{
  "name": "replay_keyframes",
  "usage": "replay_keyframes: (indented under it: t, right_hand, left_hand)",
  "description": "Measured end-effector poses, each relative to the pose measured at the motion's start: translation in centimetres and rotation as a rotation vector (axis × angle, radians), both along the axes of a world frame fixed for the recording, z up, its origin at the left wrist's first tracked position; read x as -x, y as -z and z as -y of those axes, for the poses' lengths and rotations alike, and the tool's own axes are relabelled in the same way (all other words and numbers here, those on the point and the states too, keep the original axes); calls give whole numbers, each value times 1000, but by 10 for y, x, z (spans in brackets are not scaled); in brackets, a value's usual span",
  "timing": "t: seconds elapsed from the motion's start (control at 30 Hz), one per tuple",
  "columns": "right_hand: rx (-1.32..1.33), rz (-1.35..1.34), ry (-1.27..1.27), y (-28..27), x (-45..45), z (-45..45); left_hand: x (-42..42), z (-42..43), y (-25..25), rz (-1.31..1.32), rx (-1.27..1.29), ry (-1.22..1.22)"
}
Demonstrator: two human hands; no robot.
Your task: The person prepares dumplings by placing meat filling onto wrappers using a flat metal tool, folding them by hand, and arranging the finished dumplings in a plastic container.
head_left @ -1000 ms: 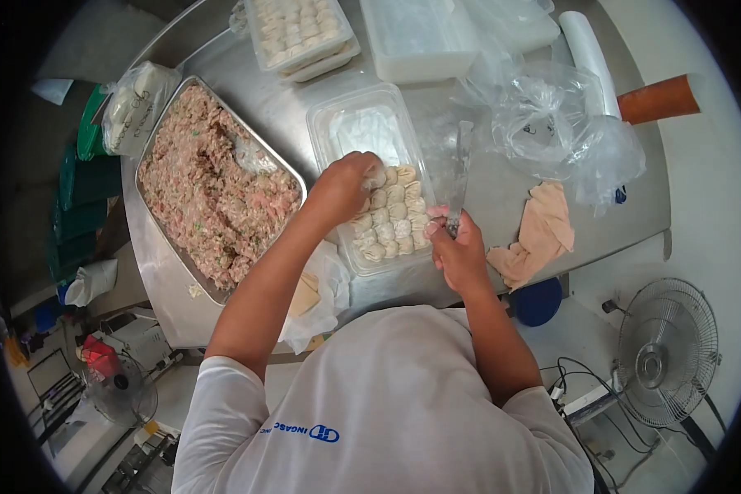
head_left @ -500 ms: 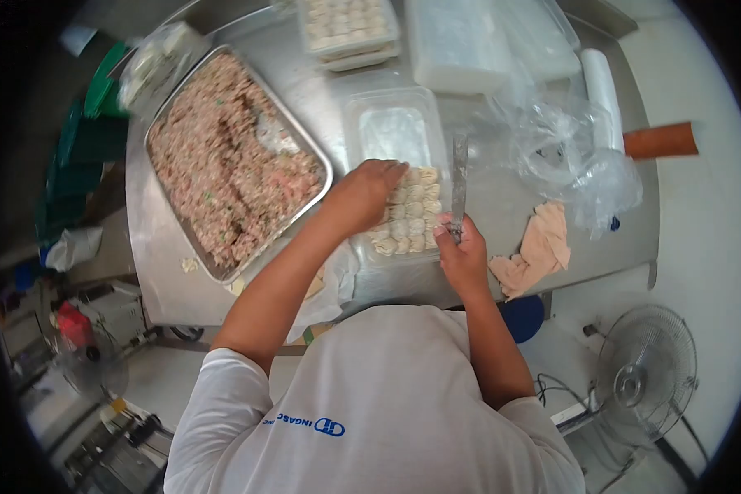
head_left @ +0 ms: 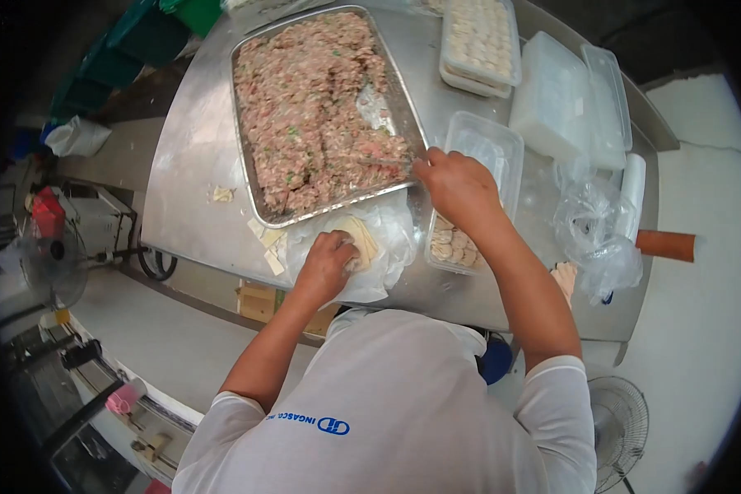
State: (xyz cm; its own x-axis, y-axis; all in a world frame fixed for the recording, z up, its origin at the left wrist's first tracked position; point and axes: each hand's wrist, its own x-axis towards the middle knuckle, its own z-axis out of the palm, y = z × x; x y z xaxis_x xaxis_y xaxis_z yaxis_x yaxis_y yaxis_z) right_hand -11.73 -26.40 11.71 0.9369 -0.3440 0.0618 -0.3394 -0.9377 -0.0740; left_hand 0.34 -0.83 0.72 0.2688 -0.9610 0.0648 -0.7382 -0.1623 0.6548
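A: Head view: right hand [head_left: 463, 191] at upper right of centre, closed narrow around the flat blade [head_left: 387, 161]. Which way does it run?

B: Leftward from the grip, long axis nearly level, into the meat mixture [head_left: 305, 99] in the tray [head_left: 337, 207], upper centre!

A: And the left hand [head_left: 325, 265]?

B: Below the tray, fingers curled on the wrappers [head_left: 364, 237]. It's the nearer hand to them; whether it pinches one, I can't tell.
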Motion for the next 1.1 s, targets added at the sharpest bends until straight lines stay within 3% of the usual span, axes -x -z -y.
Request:
replay_keyframes:
  t: [0.07, 0.13, 0.2, 0.27, 0.37, 0.5, 0.63, 0.7, 0.73, 0.8, 0.83, 0.9, 0.97, 1.03, 1.1]
  right_hand:
    - [-30, -183, -78, 13, -17, 0]
    - [-53, -230, -133, 3, -25, -2]
    - [-85, -279, -178, -8, -33, -3]
    - [-113, -427, -192, -17, -43, 3]
    - [-277, -210, -267, -14, -42, 23]
    - [-115, -275, -171, -2, -49, 15]
    - [-68, -317, -261, 7, -58, 6]
    - [-57, -353, -316, 6, -60, 10]
    - [-164, -291, -314, 7, -59, 17]
    - [-271, -228, -314, 5, -52, 24]
    - [-291, -174, -293, 3, -48, 26]
    - [-319, -123, -287, 4, -50, 25]
    - [-82, -288, -188, 5, -50, 23]
    - [-77, -317, -238, 6, -55, 15]
    - [-62, -346, -295, 5, -57, 17]
  left_hand:
    - [0, -1, 1, -24, -9, -7]
    - [2, -2, 4, -48, -21, -15]
    - [9, -7, 9, 113, 15, -1]
    - [5, -8, 14, 57, 16, -16]
    - [0, -7, 9, -61, 27, -10]
    - [-9, -9, 5, -169, 36, 21]
    - [-13, -8, 0, -252, 45, -11]
    - [-17, -10, 7, -631, 141, -272]
    - [-20, -13, 14, -629, 141, -267]
    - [-29, -19, 17, -1386, 424, -514]
    - [-35, -23, 12, -1383, 430, -520]
    - [-47, -34, -7, -1860, 601, -517]
    - [-49, -33, -31, -1906, 626, -580]
    - [-48, -33, -33, -1958, 638, -624]
    - [-48, -34, -25, -1780, 575, -733]
